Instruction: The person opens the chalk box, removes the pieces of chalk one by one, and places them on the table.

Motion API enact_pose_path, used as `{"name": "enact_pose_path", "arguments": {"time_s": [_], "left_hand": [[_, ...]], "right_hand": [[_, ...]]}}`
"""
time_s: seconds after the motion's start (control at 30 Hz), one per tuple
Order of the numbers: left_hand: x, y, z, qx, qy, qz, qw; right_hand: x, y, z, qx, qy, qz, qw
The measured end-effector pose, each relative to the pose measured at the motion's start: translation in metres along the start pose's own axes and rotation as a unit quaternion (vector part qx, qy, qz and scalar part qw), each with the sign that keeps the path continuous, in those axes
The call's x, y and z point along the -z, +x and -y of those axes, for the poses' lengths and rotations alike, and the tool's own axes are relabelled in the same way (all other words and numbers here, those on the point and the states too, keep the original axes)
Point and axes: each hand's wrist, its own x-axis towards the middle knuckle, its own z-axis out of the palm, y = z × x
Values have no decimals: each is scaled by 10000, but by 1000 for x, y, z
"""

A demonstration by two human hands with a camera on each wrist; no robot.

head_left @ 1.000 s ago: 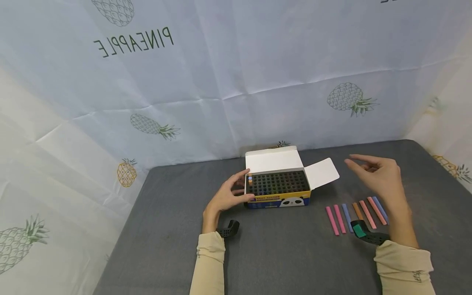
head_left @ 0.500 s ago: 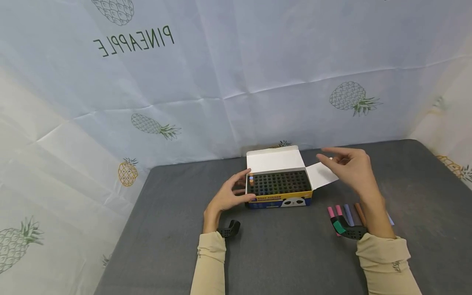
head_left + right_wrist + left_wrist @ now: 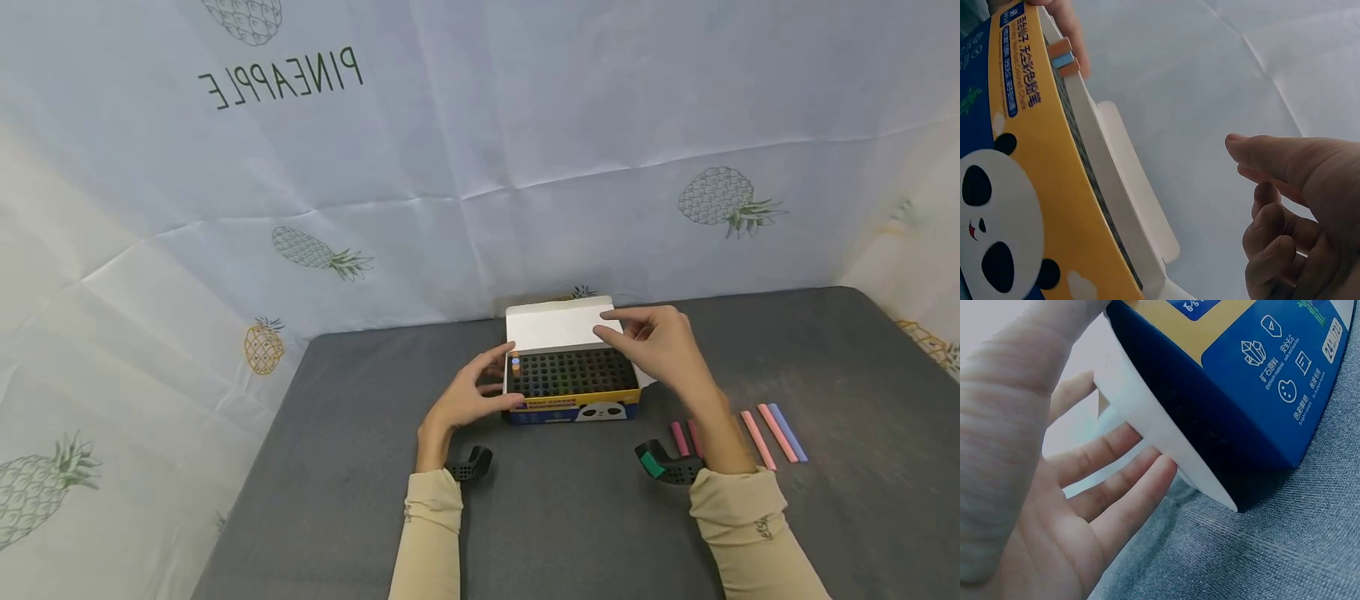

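Observation:
A chalk box (image 3: 558, 407), blue and yellow with a panda face, stands with its white lid (image 3: 551, 325) raised. Inside it is a dark holder (image 3: 573, 372) with rows of holes; a few orange and blue chalk ends (image 3: 515, 362) show at its left end. My left hand (image 3: 467, 400) grips the box's left end, thumb at the front edge; the left wrist view shows its fingers against a white end flap (image 3: 1147, 419). Over the box's right end hovers my right hand (image 3: 658, 340). Its thumb and forefinger point forward, other fingers bent, and no chalk shows between them.
Pink, orange-pink and blue chalk sticks (image 3: 759, 439) lie on the grey tabletop (image 3: 352, 467) right of the box, partly hidden by my right forearm. A pineapple-print curtain (image 3: 420, 267) hangs close behind the table.
My right hand has moved left, from above the chalk sticks to the box's right end, and now covers much of the right flap. The left hand stays at the box.

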Motion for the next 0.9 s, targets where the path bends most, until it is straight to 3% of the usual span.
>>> {"name": "enact_pose_path", "arguments": {"time_s": [0.9], "left_hand": [[0, 0, 1, -91, -31, 27, 10000]], "right_hand": [[-71, 9, 17, 637, 120, 739, 9952]]}}
